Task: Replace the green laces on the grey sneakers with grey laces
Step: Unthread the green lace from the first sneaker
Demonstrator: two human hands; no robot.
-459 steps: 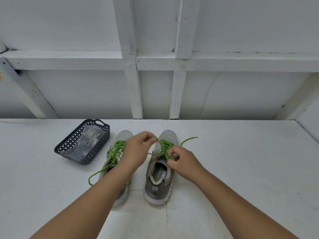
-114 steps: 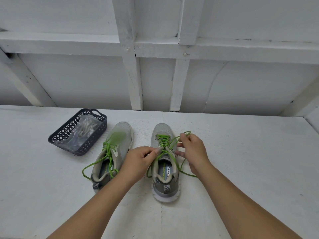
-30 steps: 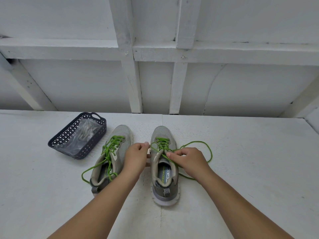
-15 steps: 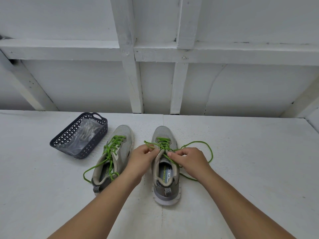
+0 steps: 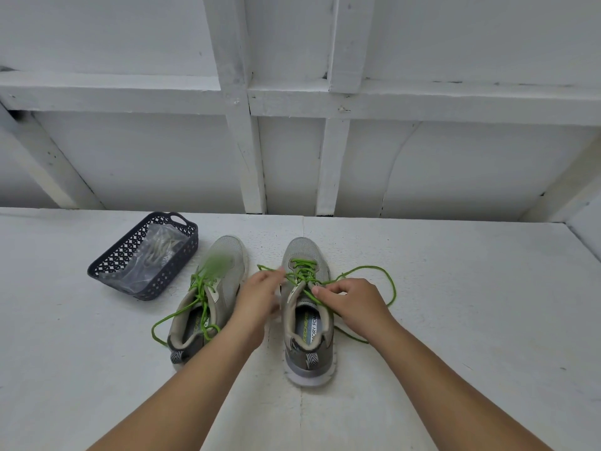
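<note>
Two grey sneakers stand side by side on the white table. The right sneaker (image 5: 307,323) carries a green lace (image 5: 304,271) that is loosened at the upper eyelets. My left hand (image 5: 257,301) pinches one strand of that lace at the shoe's left side. My right hand (image 5: 353,302) pinches the other strand over the tongue, and its free end loops out to the right (image 5: 388,288). The left sneaker (image 5: 214,297) has its own green lace (image 5: 200,304), untied and trailing on the table. A clear bag of grey laces (image 5: 156,255) lies in the basket.
A dark perforated plastic basket (image 5: 113,255) sits at the left behind the shoes. A white wall with wooden framing (image 5: 244,157) rises at the table's far edge.
My left hand has shifted slightly left and forward, drawing its strand of green lace outward. The right hand stays over the tongue, and the loop at the right has widened a little.
</note>
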